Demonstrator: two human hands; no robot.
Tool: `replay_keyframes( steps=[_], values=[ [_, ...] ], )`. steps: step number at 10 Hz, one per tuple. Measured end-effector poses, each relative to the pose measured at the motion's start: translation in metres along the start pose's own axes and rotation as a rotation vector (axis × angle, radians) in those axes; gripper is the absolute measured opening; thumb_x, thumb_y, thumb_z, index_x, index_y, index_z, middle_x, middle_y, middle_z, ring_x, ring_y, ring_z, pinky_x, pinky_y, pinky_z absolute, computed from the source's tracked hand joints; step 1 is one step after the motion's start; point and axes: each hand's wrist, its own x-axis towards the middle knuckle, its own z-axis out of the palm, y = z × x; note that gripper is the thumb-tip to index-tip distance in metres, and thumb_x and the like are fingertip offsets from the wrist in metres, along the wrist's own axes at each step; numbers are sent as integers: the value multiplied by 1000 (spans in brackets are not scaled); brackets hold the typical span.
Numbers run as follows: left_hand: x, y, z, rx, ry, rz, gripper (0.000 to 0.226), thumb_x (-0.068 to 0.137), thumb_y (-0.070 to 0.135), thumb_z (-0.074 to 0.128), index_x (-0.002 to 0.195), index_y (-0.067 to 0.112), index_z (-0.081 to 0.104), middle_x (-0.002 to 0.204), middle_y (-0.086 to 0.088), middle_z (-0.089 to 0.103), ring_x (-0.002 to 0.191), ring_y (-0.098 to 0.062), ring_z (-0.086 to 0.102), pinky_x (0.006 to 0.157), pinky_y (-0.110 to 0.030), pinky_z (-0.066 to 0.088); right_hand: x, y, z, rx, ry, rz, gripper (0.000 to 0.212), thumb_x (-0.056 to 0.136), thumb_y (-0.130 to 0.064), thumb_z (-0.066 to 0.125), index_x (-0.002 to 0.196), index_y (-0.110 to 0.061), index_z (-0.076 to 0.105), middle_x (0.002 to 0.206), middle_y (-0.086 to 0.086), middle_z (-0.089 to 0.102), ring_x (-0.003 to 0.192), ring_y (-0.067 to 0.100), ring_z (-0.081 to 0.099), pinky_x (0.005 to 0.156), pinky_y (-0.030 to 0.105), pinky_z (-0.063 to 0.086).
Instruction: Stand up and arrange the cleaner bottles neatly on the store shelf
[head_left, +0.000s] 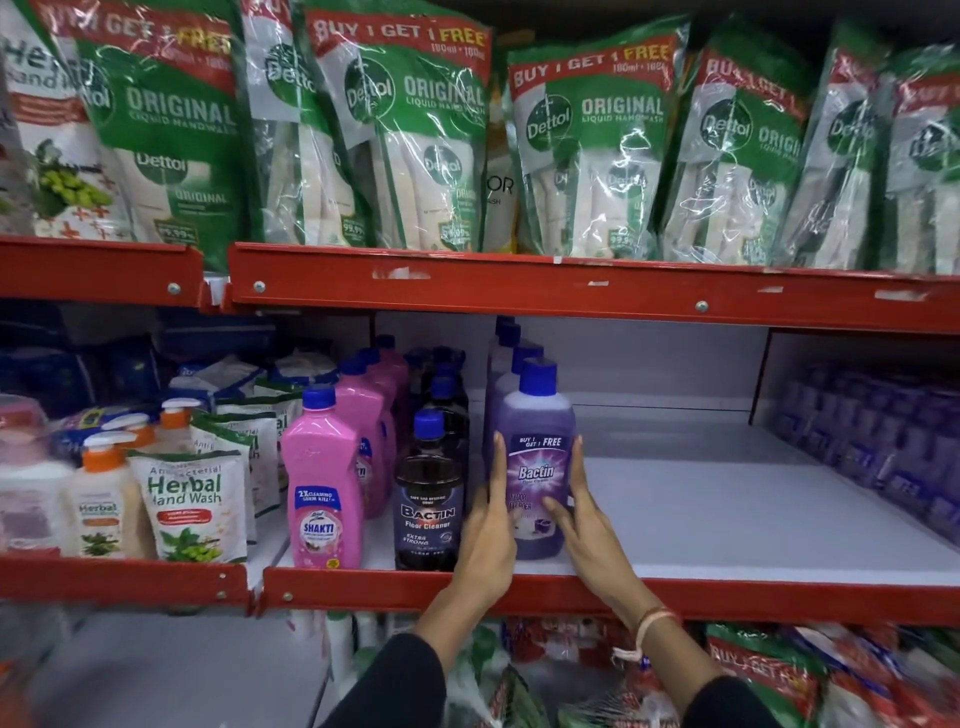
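Head view shows a purple Bactin bottle (535, 462) standing upright at the front of the white middle shelf (727, 519), heading a row of like bottles. Both hands grasp it: left hand (488, 535) flat against its left side, right hand (587, 525) cupping its right side. Just left stand a black Bactin bottle (428, 499) and pink Shakti bottles (322, 483). Dettol pouches (592, 145) fill the shelf above.

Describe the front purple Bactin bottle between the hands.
The purple Bactin bottle looks like translucent plastic, with a blue screw cap and a purple "Buy 1 Get 1 Free" floor cleaner label. It stands upright at the front of the white shelf, heading a row of matching bottles. The left hand and right hand press its sides.
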Motion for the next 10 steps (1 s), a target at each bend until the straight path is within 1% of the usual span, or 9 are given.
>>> replay_keyframes(
  steps=[1,2,3,5,6,7,8,9,10],
  values=[
    [-7,-5,0,-21,-14,-1,95,96,9,46,130,66,-22,151,-14,33,96,-18,63,73,-28,54,-10,2,-3,-59,14,0,70,92,-55,36,139,-65,-16,150,0,45,127,21,54,99,34,49],
    [-16,-5,-3,-42,-38,-1,89,98,11,43,131,67,-18,149,-12,36,95,-2,55,77,-22,47,-20,1,-8,-79,4,-25,69,97,-49,38,139,-65,-14,152,-2,42,127,19,54,100,37,51],
    [-23,-1,-7,-26,-53,8,89,98,11,43,132,66,-17,150,-11,36,98,4,49,84,-26,44,-30,-3,-12,-105,-4,-40,70,98,-47,38,139,-65,-16,155,-5,37,129,20,53,102,39,50],
    [-33,6,-13,-20,-90,16,89,98,13,44,131,65,-21,150,-9,34,107,1,45,87,-26,42,-41,-10,-14,-147,-1,-27,72,98,-47,38,139,-64,-19,157,-1,34,129,22,54,100,41,51],
    [-35,12,-17,-31,-115,16,89,99,16,43,128,67,-23,152,-7,31,111,2,37,92,-26,36,-43,-13,-14,-140,6,-24,72,98,-47,38,138,-64,-19,157,-1,34,130,23,53,101,42,50],
    [-40,14,-23,-29,-140,18,80,99,29,43,134,61,-21,153,-1,28,120,0,28,100,-26,27,-46,-13,-14,-138,10,-30,71,98,-47,38,139,-64,-18,155,-1,39,124,21,58,99,39,53],
    [-52,14,-35,27,-85,45,63,98,46,34,143,49,-11,157,8,18,132,3,20,107,-24,18,-49,-22,-15,-267,166,-78,63,99,-48,31,142,-62,-12,147,-3,36,84,-2,61,58,8,52],
    [-41,31,-65,121,28,137,55,100,43,29,149,32,8,157,7,21,142,-5,24,119,-32,24,-40,-65,-22,-364,364,-204,54,99,-47,28,148,-52,3,151,-1,30,87,8,67,61,21,61],
    [-5,69,-112,199,313,386,51,101,29,35,148,14,27,153,-2,35,141,-12,32,117,-33,30,-12,-121,-36,-497,596,-535,51,102,-32,35,150,-17,28,155,5,34,145,22,33,113,45,41]
  ],
)
